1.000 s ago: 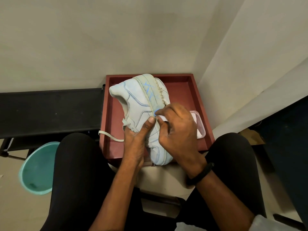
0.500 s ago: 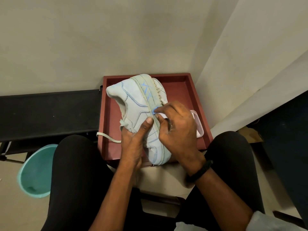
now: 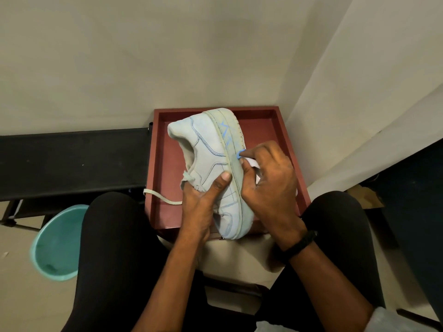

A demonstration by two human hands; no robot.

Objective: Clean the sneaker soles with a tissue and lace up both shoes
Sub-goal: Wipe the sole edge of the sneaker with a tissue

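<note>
Over the red tray (image 3: 275, 130), head view: the sneaker (image 3: 206, 159) is held on its side, long axis pointing away from the person. On its upper, the left hand (image 3: 199, 204) grips; the right hand (image 3: 271, 183) pinches the tissue (image 3: 251, 161) against the right-facing sole edge.

No readable text anywhere. Blue marks (image 3: 224, 130) along the sole edge of the sneaker (image 3: 206, 149) could be lettering, too blurred and skewed to read.

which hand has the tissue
The right hand, wearing the black wristband, pinches the white tissue against the sole of the sneaker; the left hand only grips its side.
</note>
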